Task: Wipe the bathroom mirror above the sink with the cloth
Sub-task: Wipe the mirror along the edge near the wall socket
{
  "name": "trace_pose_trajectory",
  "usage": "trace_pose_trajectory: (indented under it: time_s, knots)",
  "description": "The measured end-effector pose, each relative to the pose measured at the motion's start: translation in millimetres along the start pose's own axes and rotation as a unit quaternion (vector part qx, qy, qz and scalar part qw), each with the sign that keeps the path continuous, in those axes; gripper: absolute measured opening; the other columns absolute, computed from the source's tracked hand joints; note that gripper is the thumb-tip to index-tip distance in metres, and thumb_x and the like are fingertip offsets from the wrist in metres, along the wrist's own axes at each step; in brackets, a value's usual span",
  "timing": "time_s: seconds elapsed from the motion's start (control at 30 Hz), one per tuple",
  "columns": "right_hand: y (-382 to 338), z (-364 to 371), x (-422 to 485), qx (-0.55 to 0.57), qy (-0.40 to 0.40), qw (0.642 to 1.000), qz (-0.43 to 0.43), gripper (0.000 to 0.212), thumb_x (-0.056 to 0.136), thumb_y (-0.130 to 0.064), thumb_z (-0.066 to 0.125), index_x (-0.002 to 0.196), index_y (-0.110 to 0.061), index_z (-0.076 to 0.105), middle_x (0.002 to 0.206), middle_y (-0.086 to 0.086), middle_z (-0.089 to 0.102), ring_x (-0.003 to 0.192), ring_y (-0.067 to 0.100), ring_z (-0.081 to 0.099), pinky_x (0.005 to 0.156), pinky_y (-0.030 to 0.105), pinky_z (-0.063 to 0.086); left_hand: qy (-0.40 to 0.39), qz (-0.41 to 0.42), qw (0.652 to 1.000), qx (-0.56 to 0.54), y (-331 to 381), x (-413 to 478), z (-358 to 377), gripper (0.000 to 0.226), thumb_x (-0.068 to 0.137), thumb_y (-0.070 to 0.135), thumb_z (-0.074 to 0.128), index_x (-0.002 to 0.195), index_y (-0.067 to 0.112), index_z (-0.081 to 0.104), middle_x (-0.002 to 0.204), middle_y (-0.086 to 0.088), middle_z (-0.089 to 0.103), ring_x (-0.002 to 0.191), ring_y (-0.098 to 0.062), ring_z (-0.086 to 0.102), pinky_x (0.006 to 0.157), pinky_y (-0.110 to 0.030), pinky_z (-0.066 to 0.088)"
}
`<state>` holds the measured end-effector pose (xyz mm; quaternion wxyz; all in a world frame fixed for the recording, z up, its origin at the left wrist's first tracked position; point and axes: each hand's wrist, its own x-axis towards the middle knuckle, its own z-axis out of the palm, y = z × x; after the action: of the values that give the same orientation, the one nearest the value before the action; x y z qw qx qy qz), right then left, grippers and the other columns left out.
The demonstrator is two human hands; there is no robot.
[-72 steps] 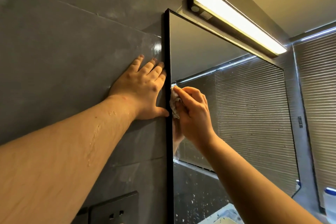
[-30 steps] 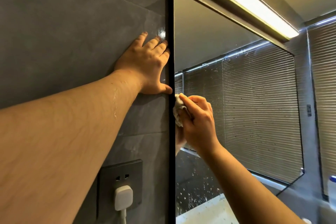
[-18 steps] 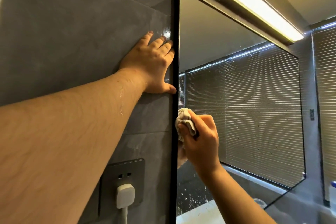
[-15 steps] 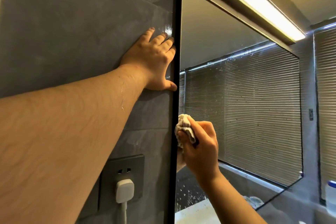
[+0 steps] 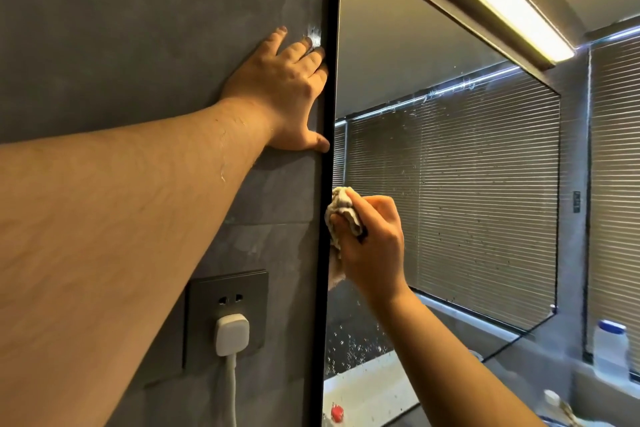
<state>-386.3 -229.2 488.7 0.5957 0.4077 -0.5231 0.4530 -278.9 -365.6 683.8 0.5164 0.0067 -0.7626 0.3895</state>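
Crumpled white cloth (image 5: 343, 210), half hidden in gripping right hand (image 5: 372, 246), against upright black-framed mirror (image 5: 446, 184), top cropped; left hand (image 5: 287, 94) flat, open.

left hand (image 5: 291, 90) on wall (image 5: 138, 45) | mirror (image 5: 450, 184) right | socket (image 5: 227, 315) below

The left hand (image 5: 284, 94) is lying flat with fingers straight, pointing toward one o'clock, its bare forearm stretching back toward eight o'clock. The right hand (image 5: 372, 243) is curling its fingers around a bunched off-white cloth (image 5: 343, 210), forearm running down toward five o'clock.
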Motion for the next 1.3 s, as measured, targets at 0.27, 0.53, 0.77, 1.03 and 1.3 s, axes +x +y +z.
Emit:
trace_pose_trajectory:
  time_s: [0.27, 0.53, 0.77, 1.03, 1.3]
  knots:
    - [-12.1, 4.8, -5.3, -0.011, 0.011, 0.998, 0.057, 0.033, 0.092, -0.030, 0.061, 0.117, -0.010, 0.071, 0.091, -0.003, 0.061, 0.090, 0.018, 0.054, 0.082, 0.038, 0.050, -0.013, 0.049, 0.999, -0.016, 3.5, -8.5, -6.6, 0.104, 0.070, 0.081, 0.044, 0.141, 0.004, 0.040, 0.151, -0.017, 0.035, 0.142, -0.032, 0.028, 0.117, -0.053, 0.015]
    - [-15.0, -17.8, -2.1, -0.028, -0.093, 0.994, 0.050, 0.031, 0.086, -0.026, 0.067, 0.115, -0.014, 0.069, 0.094, -0.001, 0.058, 0.094, 0.017, 0.054, 0.084, 0.022, 0.044, -0.079, 0.034, 0.996, 0.014, 28.5, -35.6, 6.5, 0.131, 0.062, 0.096, 0.020, 0.151, 0.001, 0.008, 0.160, -0.017, 0.004, 0.148, -0.032, -0.001, 0.121, -0.047, -0.001]
    - [-15.3, -18.1, -43.0, -0.028, -0.077, 0.996, 0.042, 0.043, 0.090, -0.029, 0.062, 0.130, -0.014, 0.063, 0.103, 0.004, 0.060, 0.097, 0.017, 0.055, 0.089, 0.026, 0.046, -0.058, 0.039, 0.997, 0.015, 30.5, -35.6, 8.2, 0.129, 0.063, 0.095, 0.023, 0.151, 0.001, 0.013, 0.160, -0.018, 0.009, 0.148, -0.033, 0.005, 0.121, -0.048, 0.003]
    - [-17.7, -24.3, -79.0, -0.035, -0.080, 0.996, 0.035, 0.045, 0.093, -0.031, 0.061, 0.135, -0.016, 0.056, 0.110, -0.001, 0.058, 0.100, 0.012, 0.055, 0.086, 0.029, 0.051, -0.052, 0.040, 0.998, 0.023, 30.4, -36.5, 5.3, 0.127, 0.065, 0.094, 0.022, 0.150, 0.000, 0.016, 0.159, -0.019, 0.013, 0.148, -0.035, 0.007, 0.121, -0.048, 0.004]
    - [-14.5, -25.5, -76.4, -0.061, -0.098, 0.993, 0.029, 0.044, 0.093, -0.031, 0.059, 0.130, -0.009, 0.063, 0.106, 0.003, 0.062, 0.098, 0.015, 0.055, 0.084, 0.032, 0.051, -0.058, 0.042, 0.997, 0.031, 31.0, -36.9, 2.4, 0.129, 0.063, 0.094, 0.022, 0.150, -0.001, 0.017, 0.159, -0.019, 0.014, 0.148, -0.034, 0.009, 0.121, -0.048, 0.005]
